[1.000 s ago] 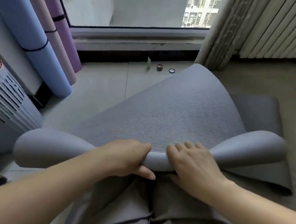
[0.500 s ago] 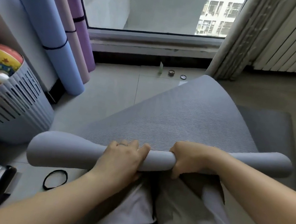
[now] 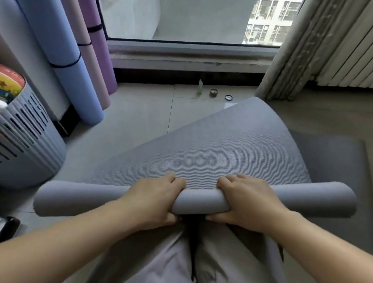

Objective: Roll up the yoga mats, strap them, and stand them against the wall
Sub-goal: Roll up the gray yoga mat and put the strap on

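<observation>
A grey yoga mat point(image 3: 215, 151) lies on the floor in front of me, its near end wound into a thin roll point(image 3: 203, 201) across my lap. My left hand point(image 3: 154, 200) grips the roll left of centre, fingers over the top. My right hand point(image 3: 244, 202) grips it just right of centre, thumb underneath. A darker grey mat point(image 3: 338, 165) lies flat under it on the right. A blue point(image 3: 56, 47), a pink point(image 3: 86, 44) and a purple rolled mat point(image 3: 94, 24) lean strapped against the left wall.
A grey slatted basket point(image 3: 11, 145) full of toys stands at the left. Small items point(image 3: 213, 93) lie on the tiles below the window. A curtain point(image 3: 290, 47) and radiator point(image 3: 366, 45) fill the right back. My grey trousers point(image 3: 197, 270) are at the bottom.
The loose curled end has tightened into a slimmer, straighter roll and moved a little forward. Both hands shifted their grip on it. My head tilted up, showing more wall.
</observation>
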